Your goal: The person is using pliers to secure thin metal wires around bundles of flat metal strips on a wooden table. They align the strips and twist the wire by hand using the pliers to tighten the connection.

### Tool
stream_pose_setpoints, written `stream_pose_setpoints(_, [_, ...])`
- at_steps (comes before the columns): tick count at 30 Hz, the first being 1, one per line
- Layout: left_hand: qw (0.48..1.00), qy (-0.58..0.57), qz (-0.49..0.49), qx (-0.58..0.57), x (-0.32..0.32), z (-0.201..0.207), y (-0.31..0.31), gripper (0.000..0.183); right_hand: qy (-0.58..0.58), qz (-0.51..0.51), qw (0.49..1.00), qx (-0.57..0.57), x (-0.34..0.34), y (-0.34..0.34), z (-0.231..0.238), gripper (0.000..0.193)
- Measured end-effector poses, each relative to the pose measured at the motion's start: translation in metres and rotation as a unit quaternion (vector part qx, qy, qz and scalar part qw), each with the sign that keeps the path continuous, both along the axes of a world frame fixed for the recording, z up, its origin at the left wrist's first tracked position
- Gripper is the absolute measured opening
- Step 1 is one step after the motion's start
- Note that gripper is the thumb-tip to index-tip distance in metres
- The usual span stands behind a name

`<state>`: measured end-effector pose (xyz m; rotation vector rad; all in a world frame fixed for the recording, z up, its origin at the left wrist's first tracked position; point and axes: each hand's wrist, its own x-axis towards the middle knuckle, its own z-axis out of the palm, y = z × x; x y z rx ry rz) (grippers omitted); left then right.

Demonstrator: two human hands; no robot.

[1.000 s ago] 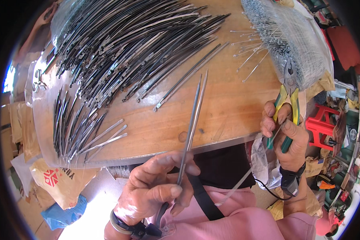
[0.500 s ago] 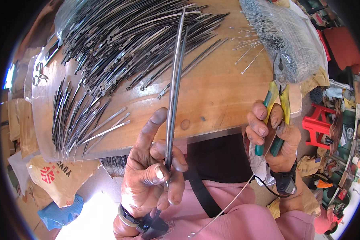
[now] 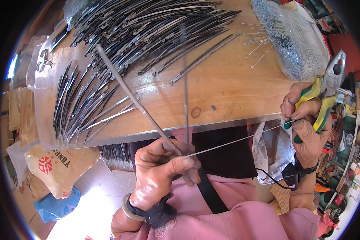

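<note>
My left hand is closed in front of the table edge, gripping a rib of slim folded metal, like an umbrella rib. One arm of the metal rib slants up to the left; a second, darker arm, blurred, stands nearly upright. A thin wire runs taut from the left fingertips to my right hand. That hand pinches the wire's far end between thumb and finger. It also holds pliers with yellow and green handles, jaws pointing up. The join between wire and rib is hidden by the left fingers.
A large heap of dark metal ribs covers the table's far left. A smaller bunch lies nearer, beside scissors. At the far right sits a clear bag of wires. The wooden table ends just before my lap.
My right hand has moved right and up with the pliers, and the wire now stretches between both hands. The rib's two arms have spread apart, one tipping left. The view has shifted slightly.
</note>
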<state>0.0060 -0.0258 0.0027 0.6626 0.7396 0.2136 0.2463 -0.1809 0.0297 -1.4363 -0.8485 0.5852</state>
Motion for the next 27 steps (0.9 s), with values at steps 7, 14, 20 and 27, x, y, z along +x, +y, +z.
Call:
stream_pose_setpoints(7, [0.966,0.082,-0.069,0.237,-0.001,-0.004,-0.009,0.012,-0.205,0.029,0.975,-0.082,-0.004,0.003,0.007,0.022])
stream_pose_setpoints(14, [0.946,0.092,-0.242,0.193,0.011,-0.010,0.003,0.008,-0.387,0.149,0.904,-0.101,-0.011,0.028,-0.010,0.024])
stream_pose_setpoints(20, [0.944,0.104,-0.277,0.149,0.014,-0.010,0.010,0.007,-0.447,0.189,0.866,-0.121,-0.005,0.038,-0.012,0.028])
stream_pose_setpoints(27, [0.950,0.090,-0.270,0.127,0.011,-0.009,0.009,0.009,-0.437,0.213,0.866,-0.119,-0.012,0.038,-0.022,0.027])
